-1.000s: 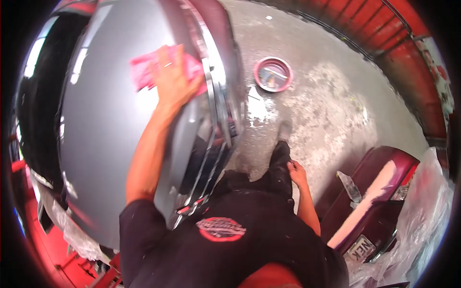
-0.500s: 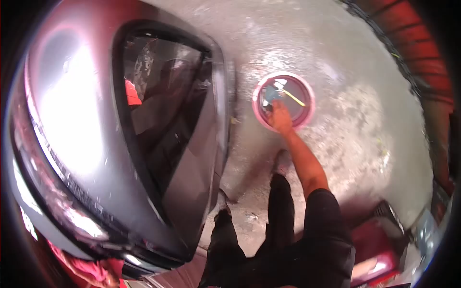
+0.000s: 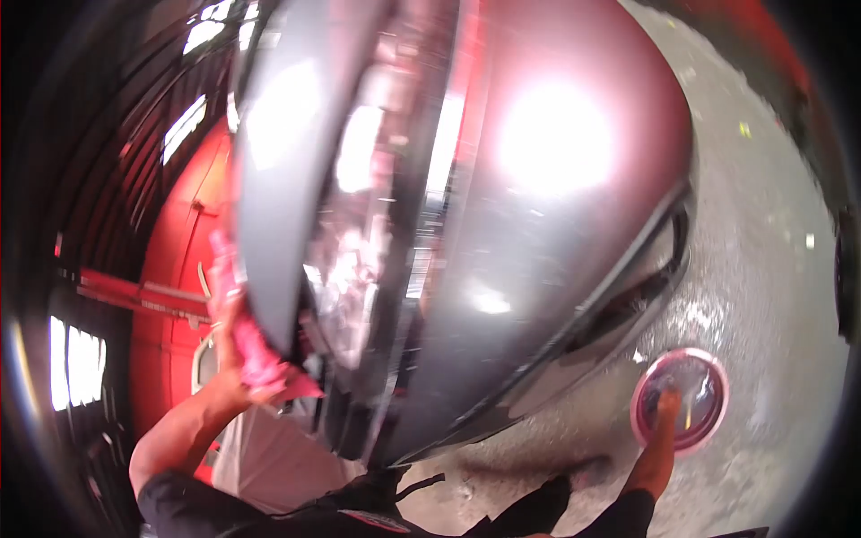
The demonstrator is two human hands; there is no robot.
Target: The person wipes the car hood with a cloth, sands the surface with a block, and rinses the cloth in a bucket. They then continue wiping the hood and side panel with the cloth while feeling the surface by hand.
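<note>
My left hand is closed round a bunched pink cloth, held against the edge of a dark grey car. Low on the right, my right hand reaches down into a round pink-rimmed basin of water on the floor. Its fingers are blurred and under the water, so I cannot make out whether they grip anything. A thin yellow stick-like thing lies in the basin beside that hand.
The car fills the middle of the view, its glossy panels reflecting light. Wet concrete floor runs along the right. At the left stand a red panel and dark slatted walling. Pale sheeting lies near my body.
My head has turned left, so the car now fills the centre and the basin appears lower right. My left hand with the pink cloth shows more fully. My right hand stays in the basin.
</note>
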